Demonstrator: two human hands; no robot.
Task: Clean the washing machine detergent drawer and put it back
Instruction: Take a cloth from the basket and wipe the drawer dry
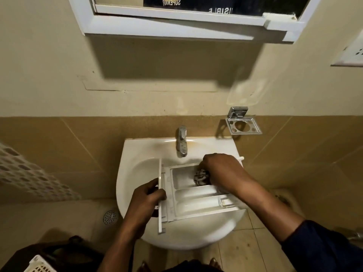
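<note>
Room: beige painted wall above, tan wall tiles (78, 154) below, pale tiled floor (245, 252). White-framed mirror cabinet (176, 26) at top of view. Round metal floor drain (110, 217) low, to the outside of the left hand's grip. White perforated plastic basket (29, 173) further out on that side.

Surface: white ceramic wash basin (137, 152) fixed to the wall. Chrome tap (182, 143) beyond both grips, roughly between them. Chrome wall-mounted soap holder (243, 125) above and beyond the right hand's grip.

Task's thing: white plastic detergent drawer (196, 201) lying across the basin bowl, open side up. Three long compartments side by side. A clear insert sits in the nearest one, at the end away from the left grip. Plastic looks pale and wet-shiny; residue cannot be judged.

Left hand (147, 199): fingers and thumb wrapped round the drawer's flat front panel (161, 193), holding it.

Right hand (220, 167): clenched on a dark-and-white mottled scrub pad (200, 176). The pad is pressed into the compartment closest to the tap, at the end far from the left grip.
</note>
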